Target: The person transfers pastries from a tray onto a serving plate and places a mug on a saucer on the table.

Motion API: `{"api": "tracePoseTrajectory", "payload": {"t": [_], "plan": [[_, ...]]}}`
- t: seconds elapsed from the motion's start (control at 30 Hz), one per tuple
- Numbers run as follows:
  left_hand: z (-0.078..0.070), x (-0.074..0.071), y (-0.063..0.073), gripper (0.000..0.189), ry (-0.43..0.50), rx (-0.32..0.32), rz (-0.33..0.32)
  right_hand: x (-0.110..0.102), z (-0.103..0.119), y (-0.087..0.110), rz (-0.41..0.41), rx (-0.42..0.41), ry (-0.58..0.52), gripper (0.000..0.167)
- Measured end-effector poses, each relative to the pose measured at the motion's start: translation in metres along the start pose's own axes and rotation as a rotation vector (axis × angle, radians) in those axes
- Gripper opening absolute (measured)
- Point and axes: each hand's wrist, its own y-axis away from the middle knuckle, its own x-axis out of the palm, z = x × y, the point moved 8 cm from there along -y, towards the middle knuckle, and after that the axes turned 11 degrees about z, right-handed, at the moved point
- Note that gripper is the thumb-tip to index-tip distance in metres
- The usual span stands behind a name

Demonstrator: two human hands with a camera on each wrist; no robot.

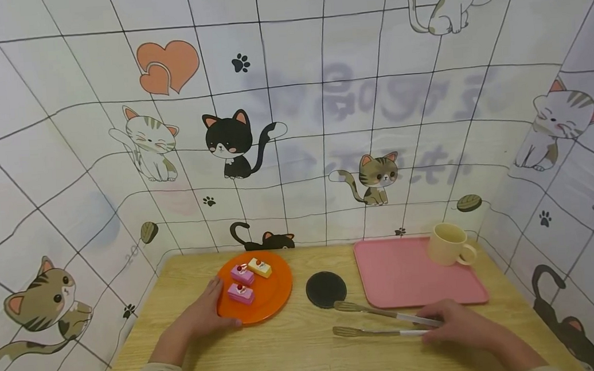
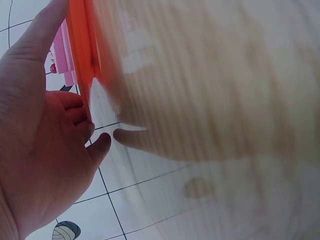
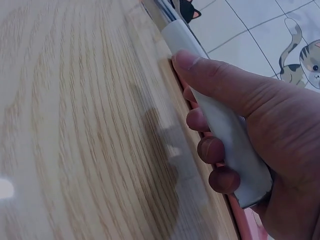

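Observation:
On the left of the table, an orange plate (image 1: 276, 293) carries small toy cake slices: two pink ones (image 1: 241, 293) and a yellow one (image 1: 259, 267), each topped with red. My left hand (image 1: 203, 317) grips the plate's near-left rim, thumb at the front and fingers along the side. The left wrist view shows those fingers bent at the plate's edge (image 2: 79, 45). A pair of metal tongs (image 1: 370, 310) with white handle ends is held in my right hand (image 1: 459, 326). Its arms stand apart and point left. In the right wrist view, thumb and fingers wrap the white handle (image 3: 235, 145).
Between plate and tongs lies a round black coaster (image 1: 326, 290). A pink tray (image 1: 401, 276) sits at the back right, with a pale yellow mug (image 1: 447, 244) at its far right corner. Cat-patterned walls (image 1: 300, 151) enclose the wooden table (image 1: 288, 353) behind and on both sides.

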Motion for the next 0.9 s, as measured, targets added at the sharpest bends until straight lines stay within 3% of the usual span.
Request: {"api": "tracePoseTrajectory", "payload": {"t": [0.17,0.47,0.77,0.9], "plan": [[-0.001,-0.001,0.001,0.138,0.003,-0.003,-0.003,-0.006,-0.008,0.008,0.029,0.035,-0.018,0.024],[0.003,0.001,-0.001,0.138,0.009,-0.004,0.001,-0.011,-0.016,0.018,0.054,0.004,-0.065,0.024],[0.002,0.0,0.0,0.139,0.008,0.004,-0.004,-0.015,-0.032,0.03,0.08,0.121,-0.108,0.028],[0.002,0.0,-0.001,0.139,0.006,0.006,-0.005,-0.018,-0.034,0.033,0.071,0.111,-0.112,0.027]]}}
